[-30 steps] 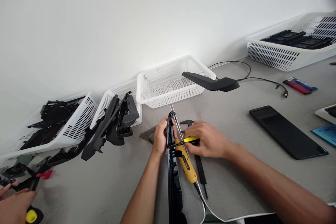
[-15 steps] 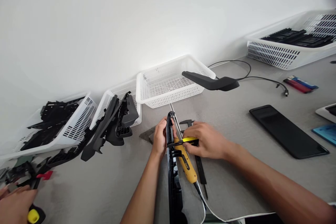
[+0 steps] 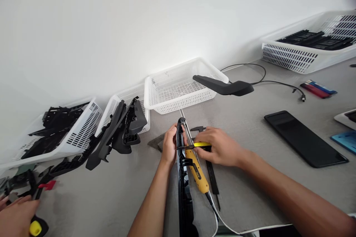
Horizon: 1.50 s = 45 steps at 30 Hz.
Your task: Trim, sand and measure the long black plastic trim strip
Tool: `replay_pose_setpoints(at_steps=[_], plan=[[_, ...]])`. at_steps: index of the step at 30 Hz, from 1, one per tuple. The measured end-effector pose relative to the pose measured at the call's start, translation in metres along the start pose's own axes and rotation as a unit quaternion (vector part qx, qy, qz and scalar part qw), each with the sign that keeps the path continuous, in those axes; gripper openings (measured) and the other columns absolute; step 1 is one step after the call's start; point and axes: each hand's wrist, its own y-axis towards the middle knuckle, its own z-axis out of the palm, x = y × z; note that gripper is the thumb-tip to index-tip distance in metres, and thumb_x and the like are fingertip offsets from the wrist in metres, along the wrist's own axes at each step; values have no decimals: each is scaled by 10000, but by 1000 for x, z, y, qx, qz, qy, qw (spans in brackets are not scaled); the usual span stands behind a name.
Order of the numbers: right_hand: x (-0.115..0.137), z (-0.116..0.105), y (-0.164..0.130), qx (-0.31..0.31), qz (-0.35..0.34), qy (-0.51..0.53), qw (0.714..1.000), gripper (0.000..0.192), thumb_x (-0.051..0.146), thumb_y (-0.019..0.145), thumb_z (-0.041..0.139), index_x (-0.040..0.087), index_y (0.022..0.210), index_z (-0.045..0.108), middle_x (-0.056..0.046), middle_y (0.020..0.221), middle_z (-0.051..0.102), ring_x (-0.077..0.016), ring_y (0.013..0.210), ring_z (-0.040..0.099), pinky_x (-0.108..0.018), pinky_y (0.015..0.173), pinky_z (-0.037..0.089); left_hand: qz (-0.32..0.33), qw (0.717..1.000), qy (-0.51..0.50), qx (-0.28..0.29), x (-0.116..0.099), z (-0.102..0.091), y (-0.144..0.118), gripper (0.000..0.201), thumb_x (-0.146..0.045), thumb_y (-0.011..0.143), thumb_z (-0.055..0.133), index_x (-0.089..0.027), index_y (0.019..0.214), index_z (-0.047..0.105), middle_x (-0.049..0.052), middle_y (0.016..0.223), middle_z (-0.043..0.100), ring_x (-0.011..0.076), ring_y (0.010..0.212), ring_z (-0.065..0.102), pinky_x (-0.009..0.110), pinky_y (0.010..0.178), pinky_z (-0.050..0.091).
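My left hand [image 3: 169, 146] is closed around the upper end of a long, narrow black plastic trim part [image 3: 185, 192], which stands lengthwise in front of me with its ribbed side showing. In my right hand [image 3: 219, 146] is a yellow and black utility knife [image 3: 202, 144]. Its dark blade lies across the trim part, close to the fingers of my left hand. Beneath the knife, a yellow corded tool [image 3: 198, 174] rests on the table, with two thin metal rods running away from it. A dark caliper [image 3: 212, 177] lies beside this tool, partly hidden by my right hand.
White baskets [image 3: 180, 102] line the wall; those on the left hold black plastic parts [image 3: 111, 133]. One curved black piece [image 3: 224, 86] hangs over the middle basket's rim. A black phone [image 3: 304, 139] and cable lie right. Another person's hand [image 3: 18, 214] works at lower left.
The knife has shifted slightly away from me along the trim part, and its blade now lies more level. My right hand moved a little with it; my left hand stays put.
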Motion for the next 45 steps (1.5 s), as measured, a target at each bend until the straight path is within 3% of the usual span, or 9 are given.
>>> replay_pose_setpoints(at_steps=[6, 13, 24, 28, 33, 40, 42, 45], plan=[[-3, 0, 0, -66, 109, -42, 991, 285, 338, 1042, 535, 224, 783, 568, -19, 727, 667, -176, 651, 497, -327, 727, 346, 8, 1000, 8, 3, -1, 1, 1, 420, -616, 875, 683, -197, 861, 658, -6, 552, 616, 143, 499, 491, 267, 516, 368], [0, -4, 0, -64, 123, -55, 989, 298, 325, 987, 570, 233, 720, 475, -4, 658, 624, -170, 629, 466, -317, 697, 329, -6, 1000, 6, 1, -2, 0, 0, 431, -637, 896, 665, -207, 892, 642, 1, 577, 653, 141, 514, 502, 254, 538, 396], [-5, -2, 1, -113, 156, -84, 978, 282, 342, 1033, 540, 221, 795, 630, -34, 746, 708, -187, 662, 541, -335, 723, 363, 10, 999, 35, -13, -2, 2, 0, 563, -738, 928, 645, -179, 996, 681, -5, 557, 625, 134, 486, 457, 253, 487, 356], [-4, -2, 1, -137, 169, -92, 972, 257, 329, 1038, 554, 224, 832, 665, -41, 766, 730, -210, 699, 588, -342, 724, 362, 20, 998, 53, -5, -3, 4, -1, 682, -756, 954, 633, -119, 1172, 739, 11, 584, 652, 140, 492, 485, 262, 498, 372], [-9, -1, 1, -183, 180, -102, 961, 279, 354, 1057, 554, 226, 842, 677, -63, 815, 764, -214, 684, 590, -339, 693, 352, 16, 999, 36, -4, 3, 2, -1, 737, -735, 933, 701, -114, 1330, 705, 21, 672, 705, 155, 558, 559, 263, 540, 448], [-18, -11, 0, -238, 255, -80, 934, 363, 472, 1055, 531, 232, 787, 581, -30, 673, 637, -185, 584, 471, -321, 600, 278, -8, 999, 39, 12, 5, 1, -2, 572, -648, 921, 745, -151, 1202, 703, 13, 698, 694, 165, 614, 609, 257, 567, 482], [-16, -14, 0, -233, 249, -59, 938, 349, 462, 1042, 537, 230, 786, 585, -16, 656, 611, -176, 577, 465, -317, 598, 279, -9, 999, 33, 11, 3, 2, -2, 587, -643, 925, 733, -141, 1228, 702, 6, 678, 679, 159, 597, 589, 252, 558, 466], [-10, -15, 1, -170, 199, -18, 965, 298, 410, 1023, 545, 222, 804, 618, -4, 665, 611, -173, 607, 504, -312, 620, 307, -2, 1000, 17, 1, 4, 2, 0, 622, -650, 937, 702, -118, 1259, 711, 11, 685, 677, 157, 596, 577, 255, 559, 457]])
